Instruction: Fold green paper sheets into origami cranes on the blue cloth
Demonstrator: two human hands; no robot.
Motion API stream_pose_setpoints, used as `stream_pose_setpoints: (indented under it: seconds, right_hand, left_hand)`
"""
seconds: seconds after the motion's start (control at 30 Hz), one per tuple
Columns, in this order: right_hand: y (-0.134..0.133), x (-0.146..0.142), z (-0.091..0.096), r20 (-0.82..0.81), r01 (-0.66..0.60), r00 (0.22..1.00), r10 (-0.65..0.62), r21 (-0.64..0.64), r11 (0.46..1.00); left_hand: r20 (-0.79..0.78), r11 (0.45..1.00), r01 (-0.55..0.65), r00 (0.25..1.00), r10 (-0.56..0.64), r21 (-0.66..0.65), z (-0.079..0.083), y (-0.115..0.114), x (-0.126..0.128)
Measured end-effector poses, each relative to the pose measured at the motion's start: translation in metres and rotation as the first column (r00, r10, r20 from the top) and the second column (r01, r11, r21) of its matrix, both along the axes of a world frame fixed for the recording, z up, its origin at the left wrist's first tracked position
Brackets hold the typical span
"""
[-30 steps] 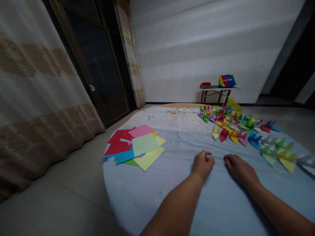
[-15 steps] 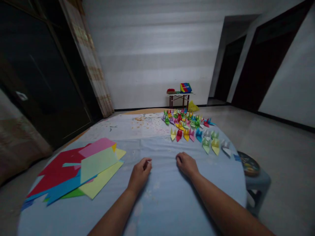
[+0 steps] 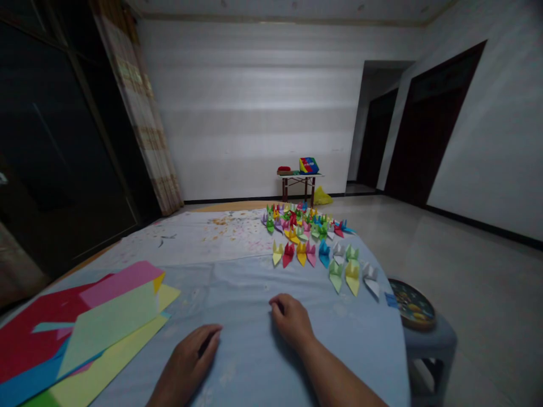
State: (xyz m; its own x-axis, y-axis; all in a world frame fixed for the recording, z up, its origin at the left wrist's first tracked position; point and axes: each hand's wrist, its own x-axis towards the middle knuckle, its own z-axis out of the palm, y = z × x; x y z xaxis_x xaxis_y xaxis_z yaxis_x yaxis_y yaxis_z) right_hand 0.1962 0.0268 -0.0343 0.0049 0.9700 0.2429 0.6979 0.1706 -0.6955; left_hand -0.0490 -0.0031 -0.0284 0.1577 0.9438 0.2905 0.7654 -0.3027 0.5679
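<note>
Head cam: L hand (image 3: 185,360) & R hand (image 3: 292,322) rest on pale blue cloth (image 3: 360,353), fingers loosely curled, both empty.
Stack of colored origami paper (image 3: 97,333) just beside L hand; rows of paper cranes (image 3: 314,243) ahead of R hand, not touching it. Cloth spreads over a round mat-like surface, w/ stained white sheet (image 3: 203,237) beyond. Gray stool (image 3: 428,350) at R edge holds round tray (image 3: 411,304). Far wall: small table (image 3: 299,180) w/ striped box (image 3: 309,165), yellow bag (image 3: 322,198) beside it; curtain (image 3: 136,107) at L.
</note>
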Motion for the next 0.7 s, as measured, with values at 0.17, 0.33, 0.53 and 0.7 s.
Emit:
stream_pose_setpoints:
  seconds: [0.17,0.33,0.53,0.7]
  right_hand:
    - [0.002,-0.004,-0.003,-0.047,-0.048,0.998,0.049,0.016,0.999]
    - [0.001,0.0,-0.009,-0.1,-0.088,0.991,0.088,0.003,0.996]
    - [0.006,0.004,-0.02,-0.076,-0.129,0.989,0.128,-0.008,0.992]
    - [0.006,0.003,-0.022,-0.022,-0.123,0.992,0.123,-0.009,0.992]
  left_hand:
    - [-0.03,1.0,0.005,1.0,-0.004,0.024,0.004,-0.004,0.005]
    - [-0.076,0.994,0.052,0.996,-0.045,0.097,0.011,-0.017,0.013]
    - [-0.123,0.995,0.02,0.992,-0.009,0.096,0.01,-0.02,0.014]
    - [-0.181,0.994,-0.03,0.982,0.048,0.104,0.012,-0.019,0.008]
